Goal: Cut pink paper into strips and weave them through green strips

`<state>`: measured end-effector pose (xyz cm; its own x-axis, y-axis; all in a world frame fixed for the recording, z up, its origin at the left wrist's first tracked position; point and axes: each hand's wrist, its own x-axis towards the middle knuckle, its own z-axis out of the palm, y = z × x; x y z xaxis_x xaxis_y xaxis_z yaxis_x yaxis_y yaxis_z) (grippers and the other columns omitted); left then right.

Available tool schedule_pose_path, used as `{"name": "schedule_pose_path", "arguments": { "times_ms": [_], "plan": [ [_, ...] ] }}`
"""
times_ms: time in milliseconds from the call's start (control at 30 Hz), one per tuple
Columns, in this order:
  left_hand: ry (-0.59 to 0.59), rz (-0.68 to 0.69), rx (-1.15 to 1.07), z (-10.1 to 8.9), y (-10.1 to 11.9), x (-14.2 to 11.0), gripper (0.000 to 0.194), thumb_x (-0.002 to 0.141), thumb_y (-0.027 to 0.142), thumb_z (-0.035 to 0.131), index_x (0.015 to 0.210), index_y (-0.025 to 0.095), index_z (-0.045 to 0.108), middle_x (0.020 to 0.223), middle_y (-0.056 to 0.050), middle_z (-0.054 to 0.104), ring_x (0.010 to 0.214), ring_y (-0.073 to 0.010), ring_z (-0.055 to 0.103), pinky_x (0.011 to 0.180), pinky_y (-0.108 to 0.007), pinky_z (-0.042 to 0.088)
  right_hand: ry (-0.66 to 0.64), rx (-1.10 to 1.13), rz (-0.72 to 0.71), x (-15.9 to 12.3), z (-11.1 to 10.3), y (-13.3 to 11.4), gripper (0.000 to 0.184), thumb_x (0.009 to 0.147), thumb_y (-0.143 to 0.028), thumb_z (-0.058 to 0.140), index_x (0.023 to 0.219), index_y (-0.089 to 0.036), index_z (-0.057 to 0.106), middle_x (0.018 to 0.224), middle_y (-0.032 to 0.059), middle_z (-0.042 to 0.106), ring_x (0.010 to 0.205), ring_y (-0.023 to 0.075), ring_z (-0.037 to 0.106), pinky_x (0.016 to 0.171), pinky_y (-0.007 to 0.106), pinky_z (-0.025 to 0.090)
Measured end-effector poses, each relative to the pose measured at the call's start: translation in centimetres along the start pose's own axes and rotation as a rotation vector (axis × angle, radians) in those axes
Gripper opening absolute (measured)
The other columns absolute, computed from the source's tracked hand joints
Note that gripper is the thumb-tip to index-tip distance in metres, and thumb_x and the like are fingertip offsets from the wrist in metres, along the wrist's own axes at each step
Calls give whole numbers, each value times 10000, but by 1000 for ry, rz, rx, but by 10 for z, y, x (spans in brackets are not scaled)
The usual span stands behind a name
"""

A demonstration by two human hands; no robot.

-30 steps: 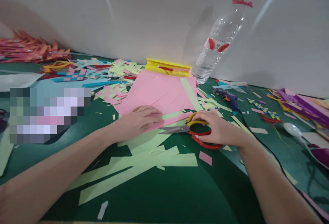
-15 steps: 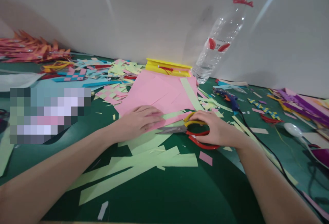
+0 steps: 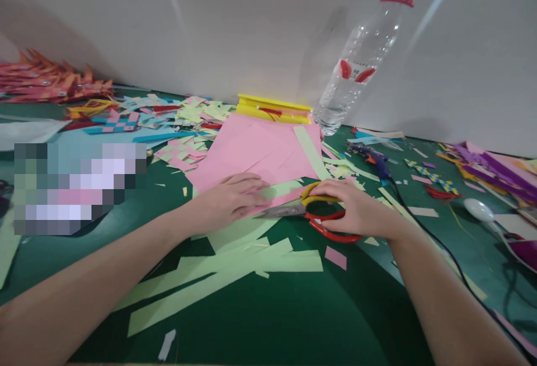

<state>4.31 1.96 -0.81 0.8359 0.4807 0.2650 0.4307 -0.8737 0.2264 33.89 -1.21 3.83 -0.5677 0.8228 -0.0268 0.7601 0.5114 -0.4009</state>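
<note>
My left hand (image 3: 229, 201) lies flat with fingers stretched out, pressing a narrow pink paper strip (image 3: 289, 195) against the table. My right hand (image 3: 350, 209) grips a pair of scissors (image 3: 323, 215) with yellow and red handles. The blades point left, just below the strip and near my left fingertips; whether they touch the paper I cannot tell. Pale green paper (image 3: 241, 234) lies under the strip, and loose pale green strips (image 3: 251, 262) cross on the table nearer to me. Beyond my hands lies a pink sheet (image 3: 255, 153) with one green strip (image 3: 311, 152) on it.
A plastic bottle (image 3: 356, 64) leans against the wall behind a yellow folded holder (image 3: 272, 109). At right are a blue glue gun (image 3: 375, 162) with its black cord, a white spoon (image 3: 480, 210) and woven paper. Paper scraps (image 3: 205, 109) and orange folded paper (image 3: 50, 78) lie at left.
The scissors shifted slightly left toward my left hand, then a little back to the right. My left hand stays on the strip, almost still.
</note>
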Motion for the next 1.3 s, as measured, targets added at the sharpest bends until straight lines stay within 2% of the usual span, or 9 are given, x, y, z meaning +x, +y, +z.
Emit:
{"name": "schedule_pose_path", "arguments": {
  "times_ms": [133,267,367,500,600,900,1067,1300],
  "plan": [
    [-34,-26,-22,0,1,-1,397,977,156,366,1297,300,551,1427,-46,468,1338,-213,353,1079,-446,343,-19,-10,20,-3,-6,2,367,730,-328,631,1092,-271,617,1228,40,621,1100,278,557,958,445,408],
    [-38,-34,-26,1,2,0,393,978,173,387,1317,311,530,1439,-49,450,1335,-217,355,1071,-441,352,-20,8,15,-3,-4,1,375,731,-332,635,1099,-268,606,1226,41,624,1106,273,557,967,439,400],
    [-29,-11,4,2,2,1,369,988,203,385,1305,295,548,1425,-60,465,1325,-221,368,1072,-439,351,-4,16,-14,0,1,1,388,720,-298,640,1105,-269,603,1214,47,630,1150,283,546,989,440,382],
    [-28,7,63,3,2,2,329,991,279,400,1247,278,606,1386,-69,510,1309,-232,391,1076,-443,350,7,13,-30,2,5,2,374,758,-368,630,1119,-274,602,1220,63,622,1213,305,508,1011,477,355],
    [-29,17,85,3,1,2,342,992,269,395,1282,301,574,1390,-69,505,1320,-236,381,1072,-449,355,9,-7,-26,2,6,2,376,768,-367,629,1131,-274,599,1239,70,611,1235,308,489,1030,495,334],
    [-35,-31,59,5,0,0,324,977,267,441,1255,341,591,1443,-30,453,1345,-232,353,1089,-439,333,7,-23,-20,2,5,1,375,787,-390,620,1146,-280,611,1243,70,609,1220,309,505,1018,498,363],
    [-36,-46,39,5,0,0,323,975,265,445,1251,331,598,1438,-42,459,1342,-231,358,1086,-440,334,0,-21,-6,1,5,-1,380,786,-382,626,1151,-277,595,1242,63,605,1219,300,500,1032,500,346],
    [-31,-58,5,8,-3,-2,332,992,303,401,1267,374,572,1444,-20,450,1343,-217,355,1081,-441,329,12,-11,-30,4,10,-10,364,795,-428,603,1125,-274,602,1204,71,616,1135,295,542,955,472,404]
  ]
}}
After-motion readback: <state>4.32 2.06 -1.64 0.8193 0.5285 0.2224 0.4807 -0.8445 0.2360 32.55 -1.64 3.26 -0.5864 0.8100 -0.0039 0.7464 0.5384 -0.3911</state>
